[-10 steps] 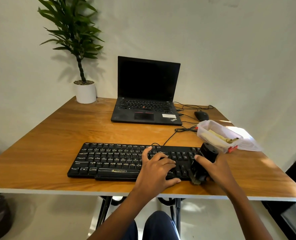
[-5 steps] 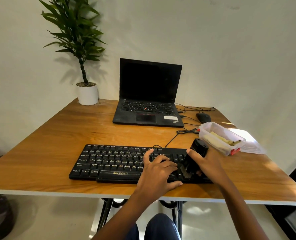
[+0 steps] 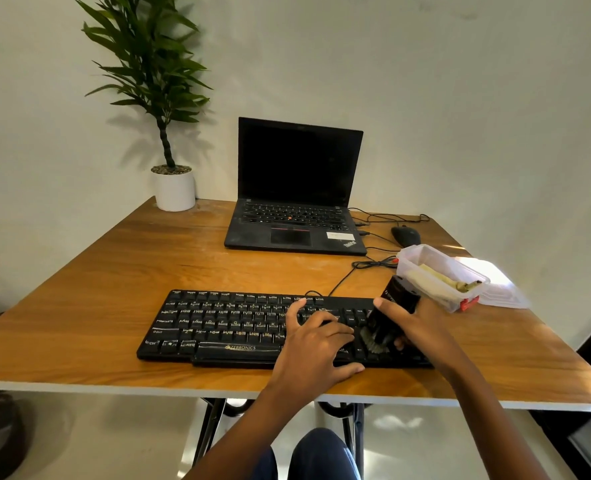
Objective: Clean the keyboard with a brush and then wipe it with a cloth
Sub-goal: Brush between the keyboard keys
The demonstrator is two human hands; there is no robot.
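Since a second ago brush point(image 3: 389, 318) slid inward from keyboard's right end. Left hand point(image 3: 316, 344) fingers spread flat, pinning keyboard point(image 3: 224, 327) on tabletop point(image 3: 114, 282); "ZEBRONICS" reads just left of them. Right hand point(image 3: 422, 327) fingers wrap brush body, bristles below on keys (soft, light; grip the stiff body). Laptop point(image 3: 297, 188) sticker: ThinkPad.

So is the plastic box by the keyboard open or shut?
Open. The clear plastic box has no lid on it, its contents show from above, and what looks like its lid lies beside it.

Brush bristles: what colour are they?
Greyish, on a black brush held in the right hand; the head view shows them, slightly blurred.
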